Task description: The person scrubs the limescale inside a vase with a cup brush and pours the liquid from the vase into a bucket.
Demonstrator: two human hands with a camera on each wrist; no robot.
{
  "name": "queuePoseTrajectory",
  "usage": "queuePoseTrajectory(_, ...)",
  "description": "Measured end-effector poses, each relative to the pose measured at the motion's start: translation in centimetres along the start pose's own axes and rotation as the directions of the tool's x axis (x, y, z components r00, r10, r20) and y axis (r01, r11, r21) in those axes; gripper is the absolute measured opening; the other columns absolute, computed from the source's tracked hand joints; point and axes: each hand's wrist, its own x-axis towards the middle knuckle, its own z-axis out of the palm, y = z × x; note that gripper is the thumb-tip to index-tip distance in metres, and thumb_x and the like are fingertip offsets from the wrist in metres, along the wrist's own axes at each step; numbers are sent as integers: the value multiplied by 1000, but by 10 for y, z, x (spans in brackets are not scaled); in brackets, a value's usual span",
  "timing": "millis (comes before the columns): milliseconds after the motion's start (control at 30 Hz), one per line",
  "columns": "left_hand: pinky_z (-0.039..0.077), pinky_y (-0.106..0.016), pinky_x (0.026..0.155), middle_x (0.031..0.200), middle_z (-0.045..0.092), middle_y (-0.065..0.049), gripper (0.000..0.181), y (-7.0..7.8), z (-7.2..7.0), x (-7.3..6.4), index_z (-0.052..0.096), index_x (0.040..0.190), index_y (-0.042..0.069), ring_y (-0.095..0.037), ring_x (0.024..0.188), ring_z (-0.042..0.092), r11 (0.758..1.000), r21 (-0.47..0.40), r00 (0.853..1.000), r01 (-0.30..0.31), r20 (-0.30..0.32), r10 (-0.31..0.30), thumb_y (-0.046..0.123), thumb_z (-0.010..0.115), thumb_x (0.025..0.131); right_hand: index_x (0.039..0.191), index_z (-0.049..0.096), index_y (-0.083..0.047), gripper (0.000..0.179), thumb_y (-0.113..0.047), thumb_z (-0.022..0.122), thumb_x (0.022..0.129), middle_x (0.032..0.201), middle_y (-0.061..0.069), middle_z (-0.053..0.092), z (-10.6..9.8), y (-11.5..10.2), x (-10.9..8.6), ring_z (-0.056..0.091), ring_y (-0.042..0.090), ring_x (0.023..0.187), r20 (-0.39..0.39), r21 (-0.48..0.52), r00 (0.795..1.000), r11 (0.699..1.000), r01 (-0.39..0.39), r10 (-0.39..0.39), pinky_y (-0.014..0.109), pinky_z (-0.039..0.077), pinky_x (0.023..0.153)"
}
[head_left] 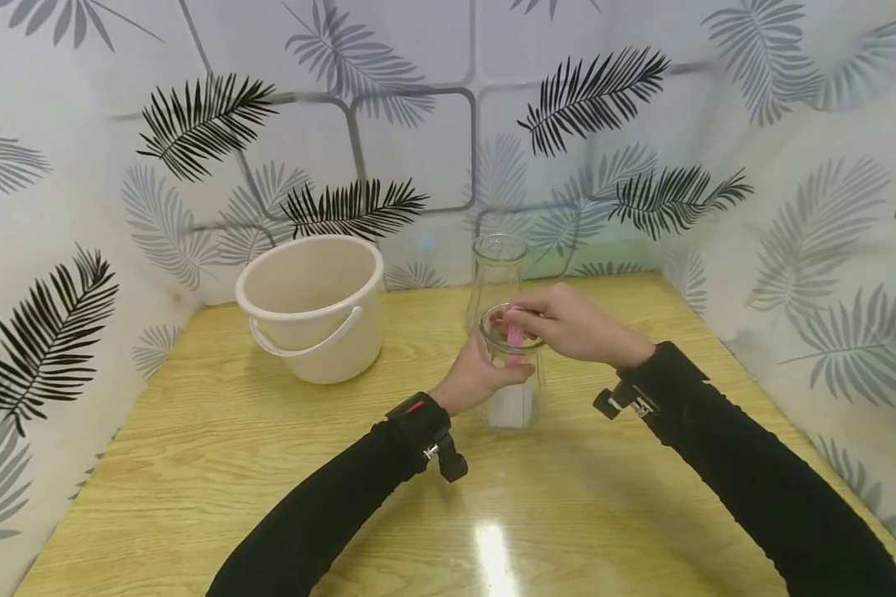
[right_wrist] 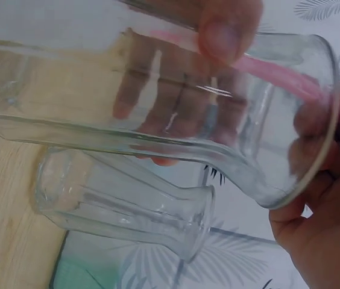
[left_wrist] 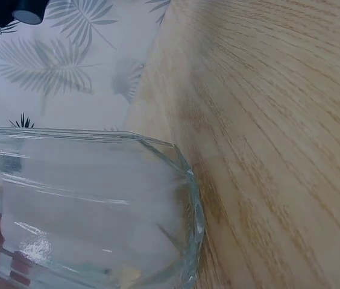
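A clear glass vase [head_left: 539, 377] stands on the wooden table, with my left hand [head_left: 472, 377] gripping it around its upper body. Through the glass in the right wrist view, the left fingers [right_wrist: 176, 102] wrap the far side. My right hand [head_left: 578, 323] holds the pink handle of a sponge brush [head_left: 516, 333] at the vase's mouth. Its white sponge head sits low inside the vase. In the left wrist view, the vase base [left_wrist: 194, 223] shows near the tabletop, with whitish material blurred behind the glass.
Behind the held vase stands a second clear glass vase [head_left: 493, 278]. A cream bucket [head_left: 336, 348] with its handle lowered is at the back left of the table [head_left: 231, 464]. Leaf-patterned walls [head_left: 418, 157] border the table at the back and sides.
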Motion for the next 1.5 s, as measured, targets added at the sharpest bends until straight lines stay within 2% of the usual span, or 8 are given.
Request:
queuePoseTrajectory(233,28,-50,120,136,47,-3,67,-20,1,8,37,143,9,-32,139,39,991,-130,998,-42,41,48,-9,68,86,93,74,-10,21,-13,56,104,79,-1,69,9,5,4,55,14,65,-90,-18,993,997,70,-71,27,48,63)
queuePoseTrajectory(400,40,-40,111,137,51,-9,73,-26,-1,7,34,147,19,-37,133,46,1000,1,1000,2,11,-2,4,74,88,95,74,-6,17,-8,58,102,81,3,71,9,10,8,51,11,62,-111,-83,979,983,161,-170,26,45,61)
queuePoseTrajectory(533,43,-40,107,143,49,-19,77,-24,-2,5,31,150,22,-36,134,47,998,27,999,50,-4,-50,10,75,88,96,74,-4,15,-5,59,100,81,4,71,6,12,9,46,9,62,-93,-138,969,967,214,-228,26,43,61)
queuePoseTrajectory(767,38,-43,112,142,47,-9,74,-24,-2,4,33,149,22,-24,131,46,997,50,998,60,-16,-59,11,75,89,91,70,-7,20,-10,56,103,74,-1,61,-2,8,5,43,9,62,-22,-175,991,976,127,-133,28,40,63)
queuePoseTrajectory(933,36,-44,113,137,50,-15,70,-24,-1,5,36,146,18,-28,128,48,998,41,999,52,-16,-51,9,74,88,87,67,-11,23,-16,55,105,67,-6,47,-5,2,3,37,8,57,14,-136,998,989,62,-60,27,37,58)
queuePoseTrajectory(1167,36,-41,114,144,50,-7,71,-14,0,2,36,149,14,-32,137,45,999,20,1000,30,1,-30,4,72,88,114,75,-8,22,-13,55,104,76,-2,64,1,-3,1,40,9,58,-3,-19,999,999,40,-40,26,39,59)
queuePoseTrajectory(1333,39,-36,113,142,48,-13,68,2,2,-1,36,147,10,-36,135,43,1000,-2,1000,17,19,-17,2,70,88,101,75,-8,20,-12,56,104,80,1,69,8,-1,4,52,10,65,-78,-8,995,998,62,-63,26,46,63)
queuePoseTrajectory(1500,39,-38,112,140,46,-20,68,4,1,-1,34,146,8,-41,135,41,999,-6,999,42,20,-42,2,70,88,97,74,-7,18,-10,57,102,85,2,73,10,4,8,60,14,68,-121,-42,983,991,131,-135,27,50,66)
